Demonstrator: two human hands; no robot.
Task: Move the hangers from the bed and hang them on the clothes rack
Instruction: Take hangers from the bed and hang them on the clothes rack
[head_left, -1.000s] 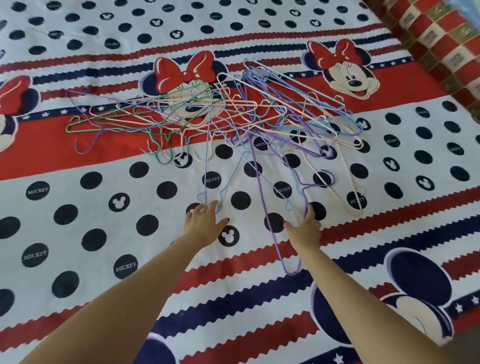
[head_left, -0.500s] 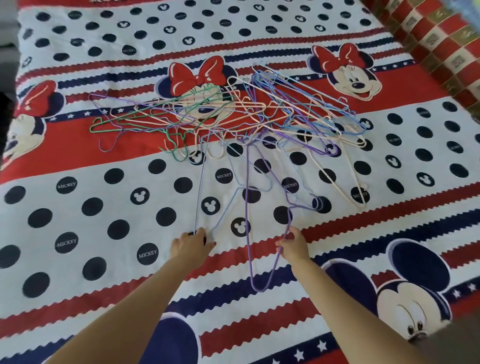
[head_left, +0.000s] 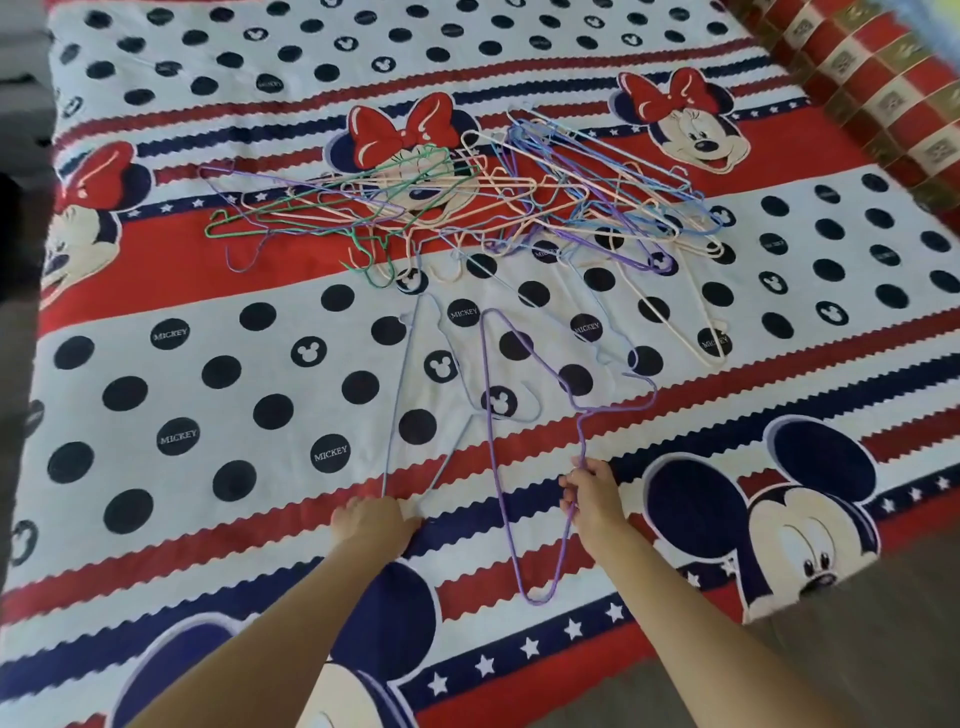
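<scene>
Left hand (head_left: 375, 521) grips pale blue hanger (head_left: 402, 384); right hand (head_left: 592, 493) grips purple hanger (head_left: 493, 415). Bed (head_left: 156, 519) sheet dots read "MICKEY".

Checked red quilt (head_left: 883, 88), far right

hanger pile (head_left: 467, 208) on bed (head_left: 156, 389) | two hangers (head_left: 493, 415) nearer hands (head_left: 592, 493)

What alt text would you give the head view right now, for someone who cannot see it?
Two bare hands each grip a wire hanger on a cartoon-print bed sheet: the right hand holds a purple hanger, the left hand a pale blue hanger. A tangled pile of hangers lies farther up the bed.
</scene>
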